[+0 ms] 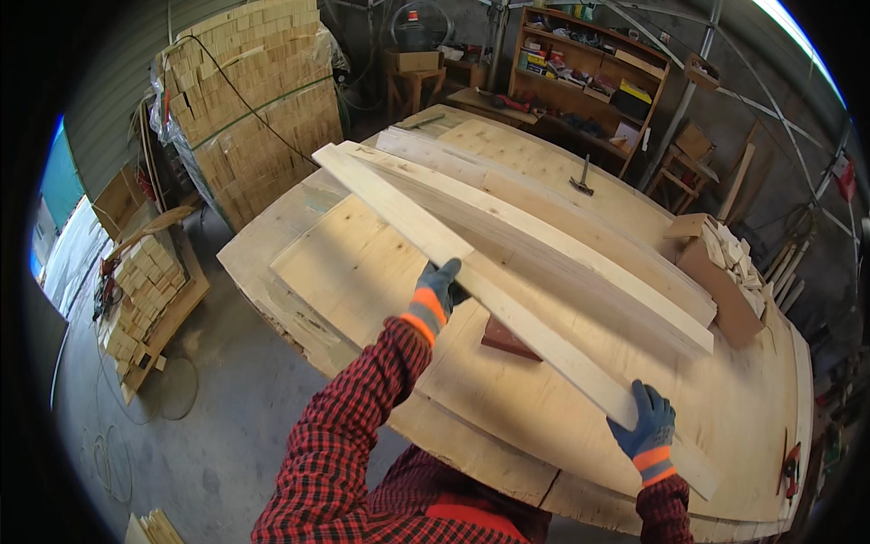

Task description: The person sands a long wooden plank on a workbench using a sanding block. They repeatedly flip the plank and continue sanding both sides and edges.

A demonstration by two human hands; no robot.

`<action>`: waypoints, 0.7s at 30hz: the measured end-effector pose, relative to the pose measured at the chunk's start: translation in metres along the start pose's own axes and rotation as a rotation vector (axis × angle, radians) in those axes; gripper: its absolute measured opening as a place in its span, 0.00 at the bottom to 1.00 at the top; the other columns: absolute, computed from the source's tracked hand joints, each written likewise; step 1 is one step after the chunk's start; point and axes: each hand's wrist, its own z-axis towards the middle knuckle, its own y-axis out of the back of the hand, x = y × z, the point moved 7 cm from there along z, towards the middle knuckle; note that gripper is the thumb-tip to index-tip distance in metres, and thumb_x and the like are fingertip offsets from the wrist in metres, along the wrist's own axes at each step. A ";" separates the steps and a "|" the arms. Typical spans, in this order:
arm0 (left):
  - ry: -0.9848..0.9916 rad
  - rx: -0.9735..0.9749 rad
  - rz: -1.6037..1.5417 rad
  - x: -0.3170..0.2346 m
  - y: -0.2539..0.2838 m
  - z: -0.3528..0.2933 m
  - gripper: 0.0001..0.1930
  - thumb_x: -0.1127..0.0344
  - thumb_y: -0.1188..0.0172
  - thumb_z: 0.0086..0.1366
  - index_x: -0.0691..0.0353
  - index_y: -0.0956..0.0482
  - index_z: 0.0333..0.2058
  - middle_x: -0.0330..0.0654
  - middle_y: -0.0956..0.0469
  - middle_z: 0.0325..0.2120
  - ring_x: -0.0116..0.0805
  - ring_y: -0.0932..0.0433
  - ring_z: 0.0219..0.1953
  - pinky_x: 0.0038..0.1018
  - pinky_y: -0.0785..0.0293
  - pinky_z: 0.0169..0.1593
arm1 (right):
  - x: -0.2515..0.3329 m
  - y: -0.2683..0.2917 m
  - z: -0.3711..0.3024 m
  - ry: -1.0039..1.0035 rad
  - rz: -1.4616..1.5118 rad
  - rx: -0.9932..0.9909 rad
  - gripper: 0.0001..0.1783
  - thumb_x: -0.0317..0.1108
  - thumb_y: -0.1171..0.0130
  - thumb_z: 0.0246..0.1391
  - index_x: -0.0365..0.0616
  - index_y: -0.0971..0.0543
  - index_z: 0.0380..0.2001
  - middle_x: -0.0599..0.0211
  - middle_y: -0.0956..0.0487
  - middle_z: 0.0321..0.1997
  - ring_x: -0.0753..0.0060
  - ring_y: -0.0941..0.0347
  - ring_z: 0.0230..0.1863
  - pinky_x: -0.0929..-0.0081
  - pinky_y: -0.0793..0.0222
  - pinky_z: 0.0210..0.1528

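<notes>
Holding a pale board (553, 349) slantwise over the worktop (489, 408), the person is using both gloved hands. The left hand (439, 288), at the centre of the frame, is pinching the board's near edge around the middle of its length. The right hand (645, 424), at the lower right, is closing its grip on the board toward that end, with a tail of wood reaching past it. The board is running from the upper centre of the frame down to the lower right. A step is showing in it just beside the left hand; whether two pieces are meeting there, I cannot tell.

As for progress, this board is being handled and is not yet lying alongside the others. Behind it, a row of long boards (562, 247) is resting across the worktop, seemingly already set in order. Nothing is showing whether these boards are finished or waiting their turn. At the right, a cardboard box (720, 290) is holding short wood pieces (727, 252), probably offcuts. A reddish-brown block (507, 341) is peeking out near the centre, under the board's line, and a hammer (582, 186) is lying out of use at the upper right. At the upper left, a tall bundle of wood pieces (263, 118) is standing; its part in the work is remaining unclear.
</notes>
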 end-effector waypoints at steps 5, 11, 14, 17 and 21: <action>0.021 -0.029 0.035 -0.011 -0.009 0.114 0.20 0.67 0.32 0.73 0.61 0.24 0.61 0.51 0.16 0.53 0.52 0.13 0.49 0.53 0.08 0.49 | -0.011 -0.028 0.089 -0.036 0.030 0.016 0.47 0.51 0.20 0.46 0.47 0.24 0.68 0.55 0.21 0.61 0.44 0.24 0.55 0.46 0.28 0.56; 0.074 -0.160 0.105 -0.018 0.001 0.187 0.19 0.66 0.29 0.71 0.63 0.23 0.57 0.54 0.15 0.51 0.53 0.12 0.48 0.54 0.09 0.51 | -0.032 -0.059 0.165 -0.013 0.076 0.068 0.46 0.56 0.22 0.48 0.48 0.23 0.67 0.52 0.20 0.63 0.41 0.24 0.58 0.45 0.28 0.61; 0.079 -0.171 0.206 -0.027 0.000 0.197 0.20 0.63 0.29 0.72 0.63 0.24 0.55 0.54 0.15 0.48 0.53 0.11 0.44 0.52 0.08 0.46 | -0.047 -0.075 0.198 0.035 0.150 0.099 0.46 0.56 0.22 0.48 0.48 0.23 0.68 0.50 0.19 0.61 0.42 0.23 0.59 0.46 0.29 0.62; 0.103 -0.169 0.372 -0.033 -0.001 0.199 0.27 0.57 0.32 0.72 0.63 0.30 0.63 0.54 0.14 0.45 0.47 0.11 0.37 0.45 0.09 0.36 | -0.070 -0.086 0.236 0.037 0.130 0.128 0.48 0.56 0.21 0.46 0.47 0.23 0.67 0.47 0.19 0.60 0.40 0.23 0.60 0.48 0.29 0.65; -0.067 -0.281 0.654 -0.052 -0.002 0.196 0.37 0.49 0.33 0.71 0.58 0.33 0.71 0.50 0.13 0.45 0.42 0.12 0.36 0.39 0.15 0.36 | -0.099 -0.104 0.280 0.032 0.114 0.182 0.46 0.50 0.20 0.47 0.45 0.23 0.68 0.46 0.19 0.62 0.39 0.25 0.62 0.48 0.30 0.67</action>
